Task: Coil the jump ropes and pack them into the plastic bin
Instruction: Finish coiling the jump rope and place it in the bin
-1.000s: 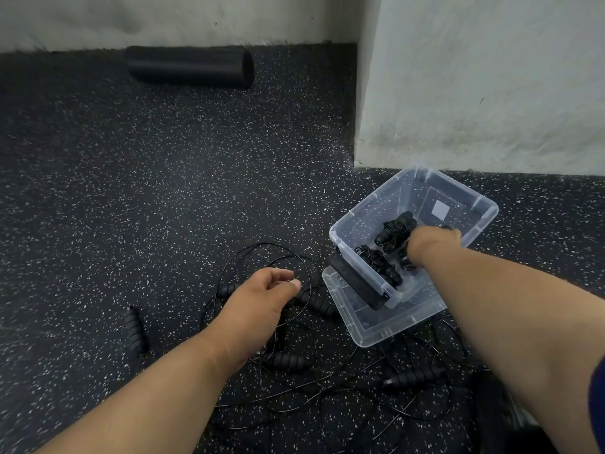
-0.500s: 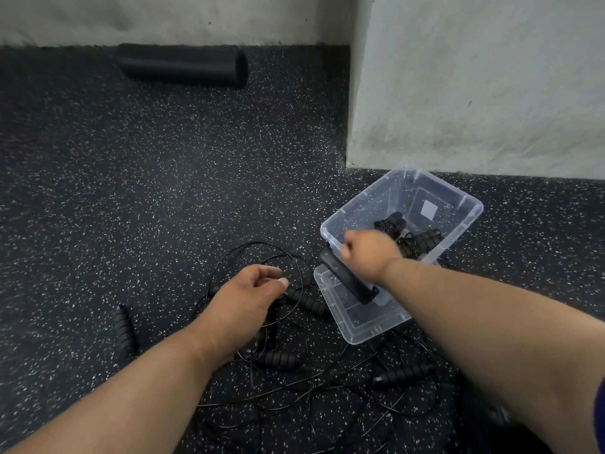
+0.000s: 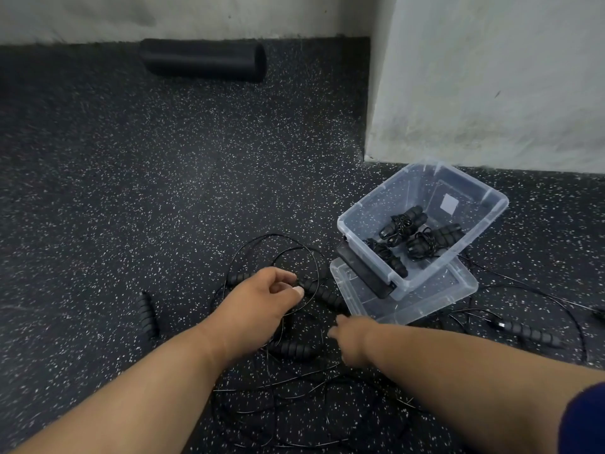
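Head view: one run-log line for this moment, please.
bin: three coiled ropes inside | floor: loose ropes tangled | left hand: pinching cord beside ribbed handle | right hand: blurred, low over tangle, grip unclear

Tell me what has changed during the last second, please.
The right hand left the plastic bin, leaving a coiled rope inside, and came back toward the loose ropes. The left hand stayed by a rope handle.
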The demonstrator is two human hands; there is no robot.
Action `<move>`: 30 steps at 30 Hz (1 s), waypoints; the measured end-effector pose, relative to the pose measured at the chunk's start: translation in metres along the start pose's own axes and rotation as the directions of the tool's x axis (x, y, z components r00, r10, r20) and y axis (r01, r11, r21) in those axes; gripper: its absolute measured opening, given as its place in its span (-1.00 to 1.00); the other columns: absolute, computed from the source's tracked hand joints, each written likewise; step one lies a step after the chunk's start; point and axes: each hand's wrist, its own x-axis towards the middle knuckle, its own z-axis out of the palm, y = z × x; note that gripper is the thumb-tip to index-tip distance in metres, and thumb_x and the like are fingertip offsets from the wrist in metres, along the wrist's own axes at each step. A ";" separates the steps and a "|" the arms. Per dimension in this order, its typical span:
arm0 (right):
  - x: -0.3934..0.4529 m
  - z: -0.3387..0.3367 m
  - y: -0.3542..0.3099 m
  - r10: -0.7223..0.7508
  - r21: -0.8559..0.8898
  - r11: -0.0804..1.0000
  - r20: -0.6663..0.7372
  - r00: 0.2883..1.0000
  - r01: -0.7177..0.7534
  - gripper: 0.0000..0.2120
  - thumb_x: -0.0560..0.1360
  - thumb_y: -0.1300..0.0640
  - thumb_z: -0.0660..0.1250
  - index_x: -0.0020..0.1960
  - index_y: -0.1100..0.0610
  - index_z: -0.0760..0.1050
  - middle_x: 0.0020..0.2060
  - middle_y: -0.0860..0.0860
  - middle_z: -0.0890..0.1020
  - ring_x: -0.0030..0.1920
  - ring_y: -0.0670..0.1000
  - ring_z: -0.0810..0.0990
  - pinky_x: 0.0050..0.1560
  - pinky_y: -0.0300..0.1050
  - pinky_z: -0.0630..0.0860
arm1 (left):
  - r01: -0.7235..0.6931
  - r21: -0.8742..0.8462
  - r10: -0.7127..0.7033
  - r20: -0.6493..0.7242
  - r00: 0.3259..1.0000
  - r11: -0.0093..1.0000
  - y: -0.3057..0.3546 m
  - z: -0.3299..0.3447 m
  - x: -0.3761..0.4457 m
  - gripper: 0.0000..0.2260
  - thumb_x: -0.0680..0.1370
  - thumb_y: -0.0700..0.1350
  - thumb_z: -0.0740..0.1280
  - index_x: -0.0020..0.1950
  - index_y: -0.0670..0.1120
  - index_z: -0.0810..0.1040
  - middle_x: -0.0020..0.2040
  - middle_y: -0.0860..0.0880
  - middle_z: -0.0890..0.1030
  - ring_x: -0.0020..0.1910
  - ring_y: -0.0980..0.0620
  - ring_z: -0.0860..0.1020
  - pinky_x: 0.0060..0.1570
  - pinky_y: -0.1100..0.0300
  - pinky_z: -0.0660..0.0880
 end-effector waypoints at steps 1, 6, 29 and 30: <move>0.002 0.008 -0.003 0.005 0.036 0.999 0.026 1.000 -0.006 -0.29 0.60 0.13 0.32 0.67 -0.03 0.10 0.61 0.17 0.13 0.49 0.30 0.36 0.42 0.19 0.44 | 0.000 0.008 0.000 0.018 1.000 1.000 0.000 0.000 -0.001 -0.81 0.65 0.07 0.38 0.26 0.14 0.55 0.05 0.10 0.64 -0.34 0.18 0.48 -0.37 0.30 0.46; 0.024 0.013 -0.008 0.113 0.213 0.970 0.042 0.993 -0.119 -0.19 0.61 0.19 0.27 0.71 -0.06 -0.08 0.63 0.10 -0.39 0.52 0.26 0.39 0.35 0.08 0.53 | -0.009 0.061 0.005 0.053 0.999 0.998 -0.006 -0.005 -0.002 -0.78 0.64 0.11 0.39 0.27 0.15 0.54 0.11 0.08 0.62 -0.47 0.28 0.45 -0.39 0.30 0.44; 0.076 -0.007 0.008 0.211 0.346 0.923 -0.082 0.974 -0.171 -0.01 0.50 0.33 0.38 0.67 -0.10 -0.16 0.17 0.07 0.61 0.09 0.14 0.63 0.10 0.07 0.60 | 0.031 0.090 -0.035 0.044 0.998 0.995 -0.030 -0.016 -0.009 -0.81 0.65 0.14 0.36 0.26 0.22 0.54 0.14 0.16 0.60 -0.24 0.26 0.57 -0.30 0.37 0.47; 0.075 0.000 0.004 0.209 0.349 0.921 -0.072 0.975 -0.171 0.02 0.52 0.29 0.40 0.68 -0.09 -0.24 0.14 0.06 0.63 0.05 0.12 0.63 0.07 0.04 0.59 | 0.033 0.099 -0.037 0.042 0.998 0.995 -0.029 -0.017 -0.009 -0.81 0.65 0.14 0.35 0.26 0.22 0.53 0.14 0.17 0.60 -0.16 0.25 0.59 -0.28 0.39 0.47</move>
